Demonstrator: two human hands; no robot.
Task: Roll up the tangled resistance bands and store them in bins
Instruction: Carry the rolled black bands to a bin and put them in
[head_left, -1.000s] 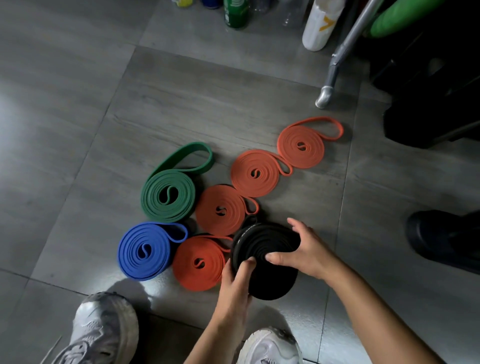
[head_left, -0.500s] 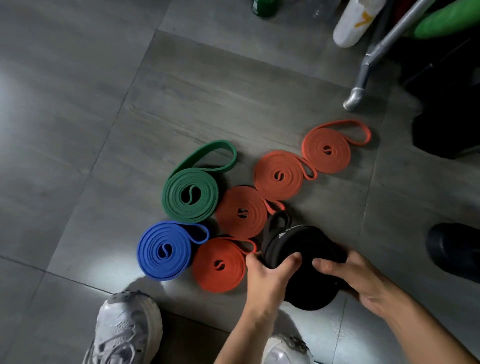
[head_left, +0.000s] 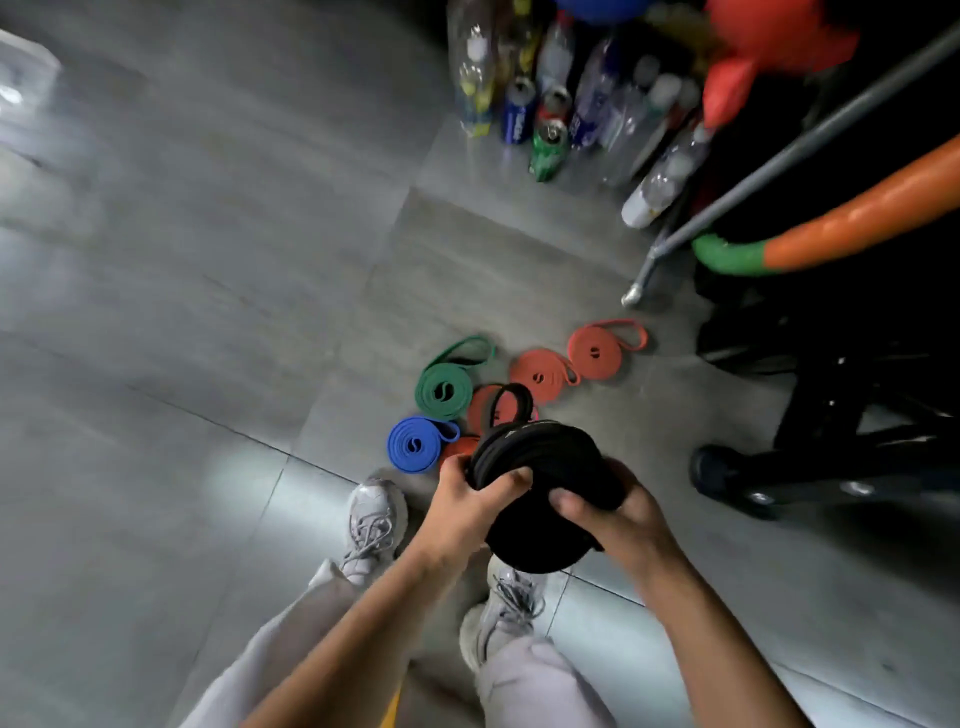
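Observation:
A thick rolled black band (head_left: 540, 467) is lifted off the floor, gripped on its left side by my left hand (head_left: 467, 506) and on its right side by my right hand (head_left: 615, 512). Its loose end loops out above the roll. On the grey tile floor beyond lie a rolled green band (head_left: 441, 392), a rolled blue band (head_left: 415, 444) and several rolled orange bands (head_left: 540, 374), two of them partly hidden behind the black roll. No bin shows in the view.
Bottles and cans (head_left: 550, 104) stand in a cluster at the back. A grey metal leg (head_left: 654, 260), an orange and green padded bar (head_left: 831, 234) and dark equipment (head_left: 831, 415) crowd the right. My two pale shoes (head_left: 371, 519) stand below the bands.
Both hands have lifted the black roll off the floor. The view has risen and pulled back, so the bands look smaller and the bottles come into sight.

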